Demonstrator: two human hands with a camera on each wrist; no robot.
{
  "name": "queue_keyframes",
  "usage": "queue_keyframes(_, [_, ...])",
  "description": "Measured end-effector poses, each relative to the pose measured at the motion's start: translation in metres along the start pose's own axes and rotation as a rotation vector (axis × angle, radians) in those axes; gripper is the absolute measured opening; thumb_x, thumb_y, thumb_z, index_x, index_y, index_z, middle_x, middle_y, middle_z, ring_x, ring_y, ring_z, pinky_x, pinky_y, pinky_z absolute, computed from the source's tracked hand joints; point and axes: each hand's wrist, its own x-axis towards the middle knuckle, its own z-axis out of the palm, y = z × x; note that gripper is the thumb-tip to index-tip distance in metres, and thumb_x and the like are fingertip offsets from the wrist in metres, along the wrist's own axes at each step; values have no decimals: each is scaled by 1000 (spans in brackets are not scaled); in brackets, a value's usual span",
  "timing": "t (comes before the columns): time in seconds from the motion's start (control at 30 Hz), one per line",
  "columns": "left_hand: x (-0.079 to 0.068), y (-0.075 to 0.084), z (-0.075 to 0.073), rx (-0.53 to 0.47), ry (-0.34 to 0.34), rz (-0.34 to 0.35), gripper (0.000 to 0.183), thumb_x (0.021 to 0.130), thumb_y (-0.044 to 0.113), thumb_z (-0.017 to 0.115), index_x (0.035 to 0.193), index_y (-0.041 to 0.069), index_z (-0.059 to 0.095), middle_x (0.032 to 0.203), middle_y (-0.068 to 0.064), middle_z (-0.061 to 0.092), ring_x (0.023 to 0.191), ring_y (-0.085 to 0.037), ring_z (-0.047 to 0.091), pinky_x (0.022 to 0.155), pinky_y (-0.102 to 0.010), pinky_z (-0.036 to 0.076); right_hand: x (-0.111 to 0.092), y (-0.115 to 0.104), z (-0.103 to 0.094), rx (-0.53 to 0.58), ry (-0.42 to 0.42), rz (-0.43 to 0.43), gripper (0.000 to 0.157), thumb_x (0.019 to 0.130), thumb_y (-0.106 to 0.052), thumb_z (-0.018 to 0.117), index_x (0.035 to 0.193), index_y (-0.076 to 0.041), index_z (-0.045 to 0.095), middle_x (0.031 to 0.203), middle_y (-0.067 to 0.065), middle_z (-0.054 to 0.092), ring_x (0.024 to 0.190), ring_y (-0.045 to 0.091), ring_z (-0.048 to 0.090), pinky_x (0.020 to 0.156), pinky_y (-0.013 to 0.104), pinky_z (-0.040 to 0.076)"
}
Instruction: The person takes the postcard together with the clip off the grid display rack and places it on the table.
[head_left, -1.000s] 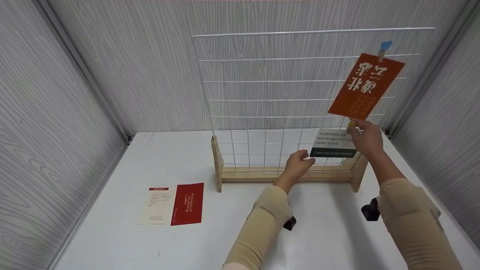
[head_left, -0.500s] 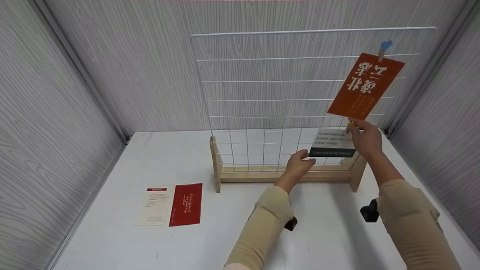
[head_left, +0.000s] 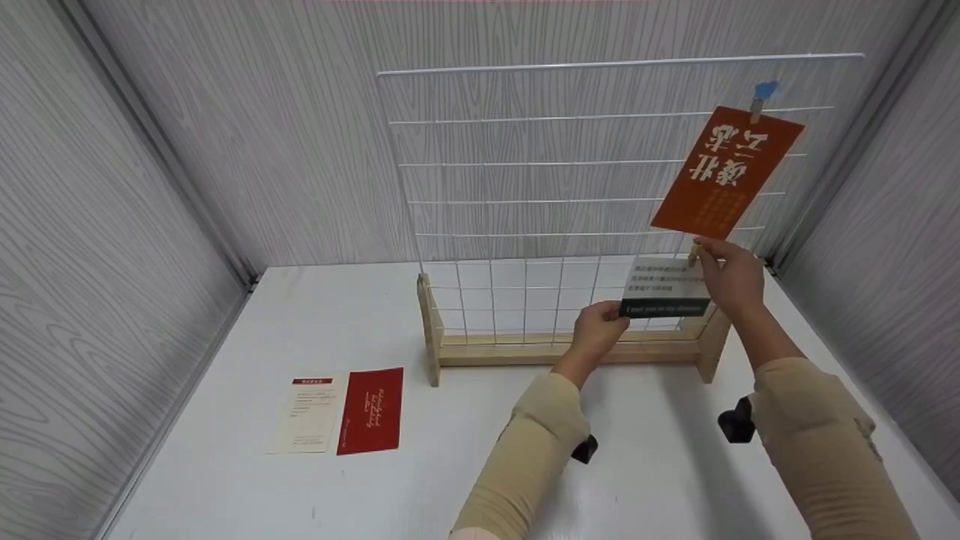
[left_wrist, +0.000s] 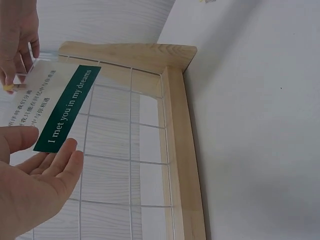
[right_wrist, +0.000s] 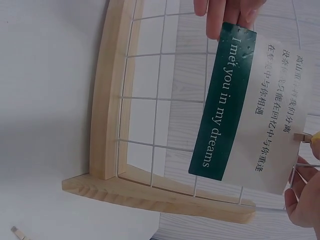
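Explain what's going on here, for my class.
A person's right hand pinches a yellow-topped clip at the top edge of a white-and-green card, at a wire grid; the left hand holds the card's lower left corner. Above, an orange card hangs from a blue-topped clip. A cream card and a red card lie on the table to the left.

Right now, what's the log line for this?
left hand: holds green-and-white card | right hand: pinches yellow clip at its edge | orange card: under blue clip

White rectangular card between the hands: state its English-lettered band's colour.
Dark green band, clearest in the right wrist view.
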Motion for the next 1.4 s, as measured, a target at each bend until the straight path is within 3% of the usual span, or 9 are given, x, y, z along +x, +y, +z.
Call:
queue_keyframes(0.17, [-2, 1, 0, -60, 55, 15, 14, 77, 1, 60, 90, 1, 64, 76, -2, 61, 66, -7, 55, 59, -19, 46, 1, 2, -3, -2, -3, 4, 31, 92, -20, 43, 114, -2, 56, 107, 20, 55, 92, 31, 49, 67, 42, 38])
queue_keyframes(0.33, [-3, 2, 1, -100, 79, 15, 11, 77, 0, 60, 87, 0, 65, 72, -1, 61, 62, -7, 57, 56, -19, 47, 1, 3, -6, -4, -4, -19, 31, 91, -20, 44, 112, -1, 57, 107, 20, 56, 91, 32, 50, 68, 42, 39])
queue_keyframes(0.47, [-2, 3, 0, -101, 94, 16, 11, 77, -1, 60, 87, 0, 66, 71, -1, 61, 60, -8, 57, 55, -19, 47, 2, 3, -7, -6, -3, -21, 30, 90, -20, 46, 109, 0, 58, 105, 19, 57, 84, 28, 49, 66, 39, 38])
queue_keyframes(0.6, [-2, 4, -1, -97, 109, 7, 12, 78, 0, 60, 88, 0, 66, 72, -2, 62, 61, -8, 58, 54, -19, 47, 4, 1, -7, -12, -23, -3, 31, 90, -21, 47, 110, 0, 58, 107, 19, 56, 94, 29, 49, 77, 44, 39])
queue_keyframes(0.77, [-2, 5, -3, -98, 114, -2, 12, 78, 0, 60, 88, 0, 66, 72, -2, 63, 62, -10, 59, 55, -20, 48, 4, 2, -8, -11, -19, 5, 31, 90, -20, 48, 110, 1, 57, 107, 19, 56, 99, 31, 49, 82, 46, 38])
queue_keyframes(1.23, [-1, 3, 0, -57, 142, 5, 10, 78, 1, 60, 85, 1, 67, 71, 0, 62, 59, -8, 58, 53, -18, 47, 2, 3, -11, 12, -48, 60, 34, 90, -25, 46, 111, 0, 57, 108, 17, 56, 88, 28, 45, 75, 43, 36])
queue_keyframes(1.4, [-3, 4, -1, -41, 131, 40, 10, 78, 1, 59, 85, 0, 67, 70, 0, 62, 58, -8, 58, 51, -18, 47, 2, 5, -12, 53, -32, 76, 33, 90, -23, 47, 110, 1, 57, 109, 18, 55, 96, 27, 47, 77, 40, 37])
